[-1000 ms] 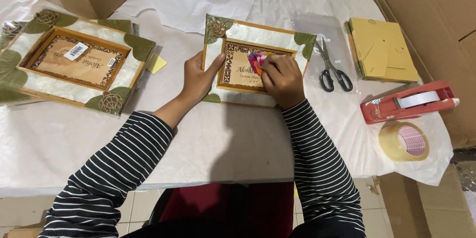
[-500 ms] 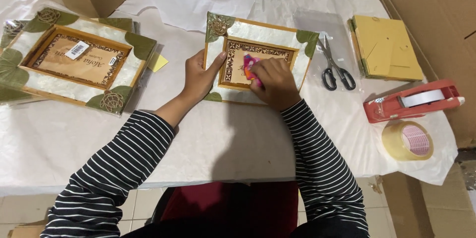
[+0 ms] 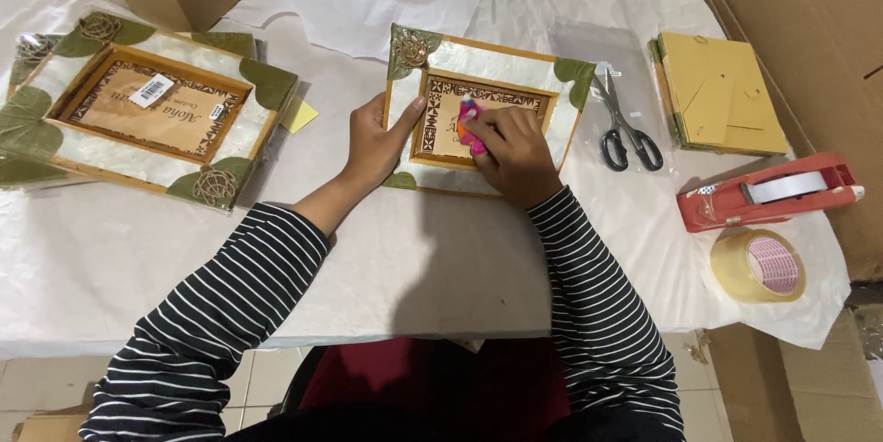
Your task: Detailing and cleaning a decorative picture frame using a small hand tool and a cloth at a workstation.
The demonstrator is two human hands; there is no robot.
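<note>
Under both hands, centre of table: picture frame (image 3: 487, 111). Left hand (image 3: 375, 143) spread flat on its left edge; right hand (image 3: 515, 152) pinches pink cloth (image 3: 467, 125) on the glass. Best w/ light pressure, frame pinned. Scissors (image 3: 625, 129) just right of right hand.

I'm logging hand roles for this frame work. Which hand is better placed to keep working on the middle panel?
Right, probably. The right hand already holds the pink object against the picture frame centre, while the left hand presses the frame's left edge, steadying it.
</note>
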